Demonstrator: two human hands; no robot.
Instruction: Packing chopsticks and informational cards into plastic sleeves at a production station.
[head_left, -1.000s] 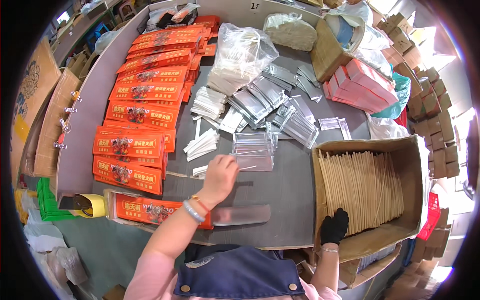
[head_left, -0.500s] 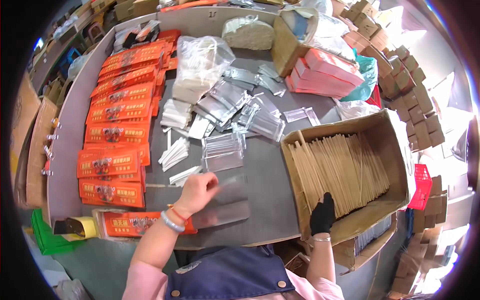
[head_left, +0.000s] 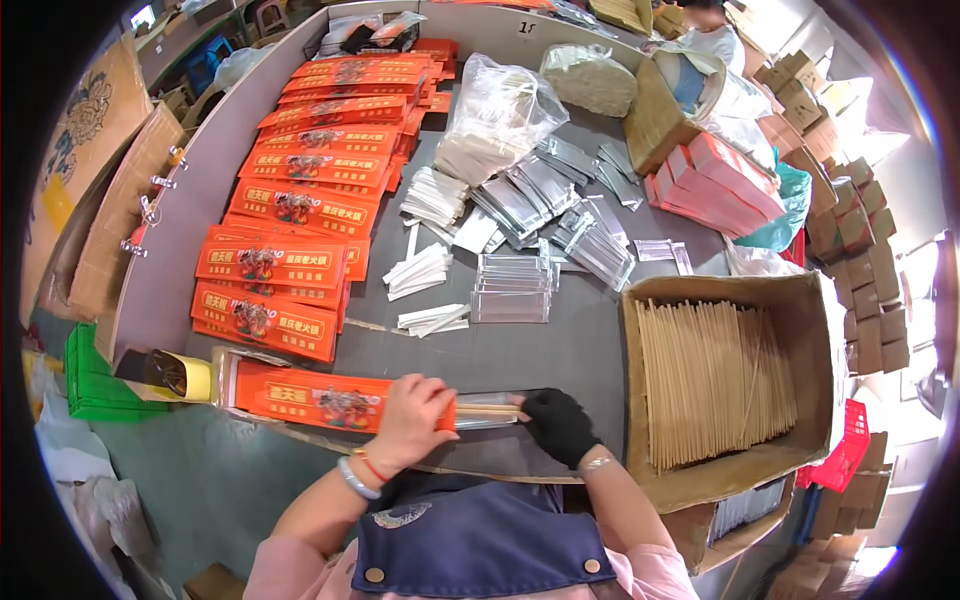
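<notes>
An orange-red printed paper sleeve (head_left: 310,395) lies along the table's near edge. My left hand (head_left: 412,418) is closed over its right end, fingers curled on top. From that end a pair of wooden chopsticks (head_left: 485,409) sticks out, with clear plastic film (head_left: 500,397) around them. My right hand (head_left: 560,428), in a black glove with bare fingertips, pinches their right end. How far the chopsticks reach into the sleeve is hidden. To the right, a cardboard box (head_left: 638,400) holds many loose wooden chopsticks (head_left: 715,385).
Overlapping orange-red sleeves (head_left: 310,210) are stacked on the left. Mid-table are white paper packets (head_left: 420,270), clear plastic pouches (head_left: 512,290) and a plastic bag (head_left: 500,110). Pink-red packs (head_left: 715,185) stand at the back right. A grey partition (head_left: 190,190) borders the left side.
My right hand has left the chopstick box and come to the sleeve's right end with chopsticks. The left hand has moved from the clear film onto the sleeve. The view has shifted left.
</notes>
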